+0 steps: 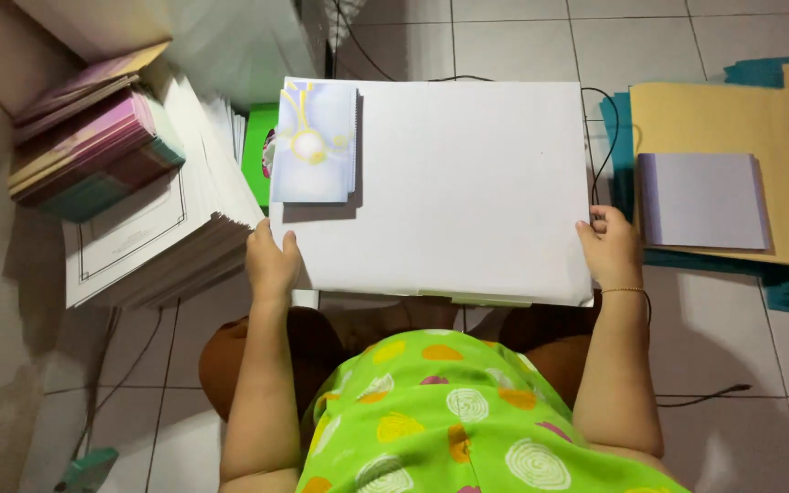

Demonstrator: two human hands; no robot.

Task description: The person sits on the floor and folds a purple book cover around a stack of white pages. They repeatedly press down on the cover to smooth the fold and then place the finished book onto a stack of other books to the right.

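Gripping the large white sheet at its near corners, left hand and right hand clasp it; a pale card stack rests on top.

Bright, even indoor light, prob. from overhead and slightly right — shadows fall left and down. The big white sheet is near blown out, little surface detail, no hard glare. The small card stack throws a soft dark shadow below its lower edge. Deeper shade at the left wall and under the paper pile; floor tiles at bottom left go dim. Focus is decent mid-frame; the top left corner is smeared, w/ blur on the pale stuff there. Slight wide-angle bending at the edges — tile lines splay outward. Colours saturated, esp. the green.
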